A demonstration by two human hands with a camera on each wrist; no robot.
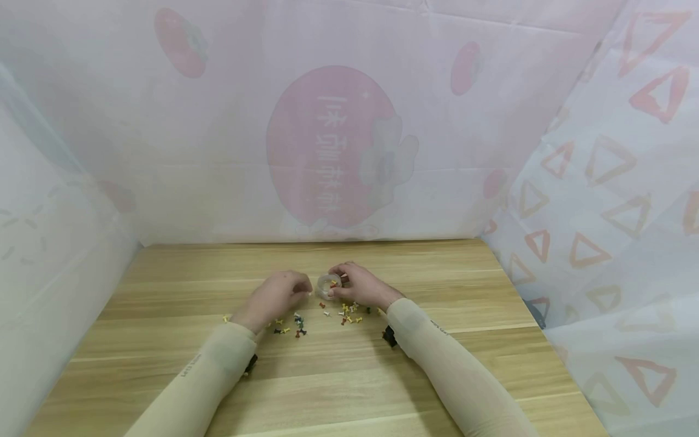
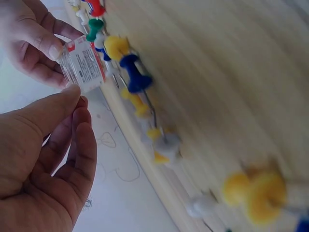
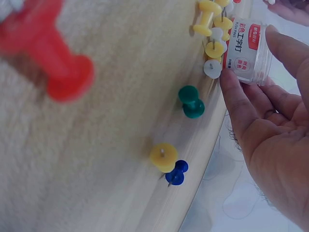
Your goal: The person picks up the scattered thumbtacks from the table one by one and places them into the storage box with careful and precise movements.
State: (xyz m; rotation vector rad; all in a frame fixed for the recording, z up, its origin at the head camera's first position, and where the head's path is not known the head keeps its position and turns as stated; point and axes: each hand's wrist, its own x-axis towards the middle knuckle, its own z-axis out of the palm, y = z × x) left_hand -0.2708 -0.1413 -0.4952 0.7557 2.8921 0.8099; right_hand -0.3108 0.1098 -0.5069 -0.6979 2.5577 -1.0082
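In the head view my right hand (image 1: 364, 287) grips a small clear push pin jar (image 1: 322, 291) standing on the table, with a few coloured pins inside. Its red and white label (image 3: 241, 48) shows in the right wrist view, with thumb and fingers round the sides. Just left of the jar, my left hand (image 1: 275, 297) pinches a white push pin (image 1: 310, 294) between thumb and fingertips; the fingers mostly hide it. Loose push pins lie below both hands, among them a blue pin (image 2: 135, 73), a green pin (image 3: 191, 102) and a red pin (image 3: 63, 53).
The wooden table (image 1: 327, 388) ends at a printed cloth backdrop (image 1: 229, 152), with cloth at both sides. Scattered yellow pins (image 1: 349, 318) lie close to the right hand. A lone yellow pin (image 1: 226, 318) lies left of the left wrist.
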